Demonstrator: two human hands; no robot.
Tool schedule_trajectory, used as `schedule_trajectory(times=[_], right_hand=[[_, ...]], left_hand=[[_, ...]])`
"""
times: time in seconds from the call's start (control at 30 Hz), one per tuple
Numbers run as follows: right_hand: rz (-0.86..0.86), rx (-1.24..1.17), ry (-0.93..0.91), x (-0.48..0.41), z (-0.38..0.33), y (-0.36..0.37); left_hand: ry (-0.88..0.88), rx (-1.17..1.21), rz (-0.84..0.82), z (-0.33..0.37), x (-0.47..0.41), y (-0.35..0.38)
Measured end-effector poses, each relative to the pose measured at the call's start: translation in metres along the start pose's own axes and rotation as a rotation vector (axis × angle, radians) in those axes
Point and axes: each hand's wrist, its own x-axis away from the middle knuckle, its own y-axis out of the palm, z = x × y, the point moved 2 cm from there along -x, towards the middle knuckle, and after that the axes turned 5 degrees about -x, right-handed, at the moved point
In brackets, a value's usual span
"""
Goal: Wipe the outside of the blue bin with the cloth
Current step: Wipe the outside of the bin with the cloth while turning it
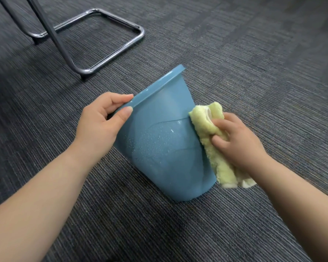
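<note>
The blue bin (159,140) stands tilted on the carpet, its base low at the right and its rim leaning up and away to the left. Water droplets cover its near wall. My left hand (102,120) grips the rim at its near left end, thumb on the outside. My right hand (237,140) holds a folded yellow-green cloth (210,137) and presses it flat against the bin's right side. The cloth runs from mid-wall down to near the base. The bin's inside is hidden.
Dark grey ribbed carpet (254,63) covers the floor all around. A chair's metal tube base (110,42) rests on the carpet behind and to the left of the bin, with its slanted leg rising to the upper left.
</note>
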Motion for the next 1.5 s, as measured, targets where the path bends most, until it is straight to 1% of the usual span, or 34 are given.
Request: schedule_trajectory(times=[0.2, 0.27, 0.33, 0.4, 0.47, 0.53, 0.63, 0.73, 0.87, 0.93, 0.97, 1.0, 1.07, 1.13, 1.23, 1.37, 1.43, 1.5], right_hand=[[-0.022, 0.079, -0.293, 0.017, -0.026, 0.003], [-0.047, 0.11, -0.351, 0.019, -0.028, 0.005], [-0.033, 0.121, -0.329, 0.016, -0.021, 0.005], [-0.019, 0.122, -0.198, 0.009, -0.005, 0.006], [-0.077, 0.132, -0.044, 0.006, 0.011, 0.009], [-0.109, 0.135, -0.002, 0.009, 0.019, 0.012], [-0.073, 0.12, -0.07, 0.019, 0.012, 0.015], [-0.048, 0.117, -0.2, 0.027, -0.004, 0.018], [-0.076, 0.148, -0.291, 0.031, -0.012, 0.019], [-0.043, 0.161, -0.279, 0.027, -0.005, 0.018], [-0.023, 0.162, -0.233, 0.023, 0.001, 0.018], [-0.019, 0.162, -0.158, 0.02, 0.009, 0.017], [-0.069, 0.197, 0.011, 0.015, 0.024, 0.018], [-0.094, 0.237, 0.077, 0.016, 0.032, 0.018], [-0.068, 0.235, 0.021, 0.026, 0.025, 0.021], [-0.086, 0.201, -0.182, 0.038, 0.0, 0.026], [-0.107, 0.194, -0.208, 0.039, -0.002, 0.026], [-0.084, 0.198, -0.174, 0.035, 0.006, 0.023]], left_hand=[[-0.03, -0.011, 0.025, -0.007, -0.002, -0.004], [-0.026, -0.012, 0.023, -0.008, -0.001, -0.005], [-0.027, -0.007, 0.015, -0.009, -0.001, -0.006], [-0.036, -0.002, 0.017, -0.012, -0.002, -0.009], [-0.051, -0.006, 0.031, -0.016, -0.002, -0.012], [-0.061, -0.01, 0.048, -0.019, -0.002, -0.015], [-0.066, -0.015, 0.057, -0.02, -0.002, -0.016], [-0.069, -0.009, 0.073, -0.019, -0.003, -0.013], [-0.065, -0.007, 0.086, -0.017, -0.003, -0.012], [-0.069, -0.017, 0.088, -0.017, -0.003, -0.013], [-0.072, -0.022, 0.094, -0.018, -0.003, -0.013], [-0.074, -0.025, 0.103, -0.018, -0.003, -0.014], [-0.087, -0.025, 0.12, -0.02, -0.002, -0.016], [-0.104, -0.018, 0.124, -0.022, -0.002, -0.018], [-0.102, -0.025, 0.126, -0.022, -0.002, -0.017], [-0.092, -0.038, 0.142, -0.019, -0.004, -0.013], [-0.104, -0.042, 0.145, -0.019, -0.004, -0.015], [-0.125, -0.035, 0.139, -0.021, -0.003, -0.016]])
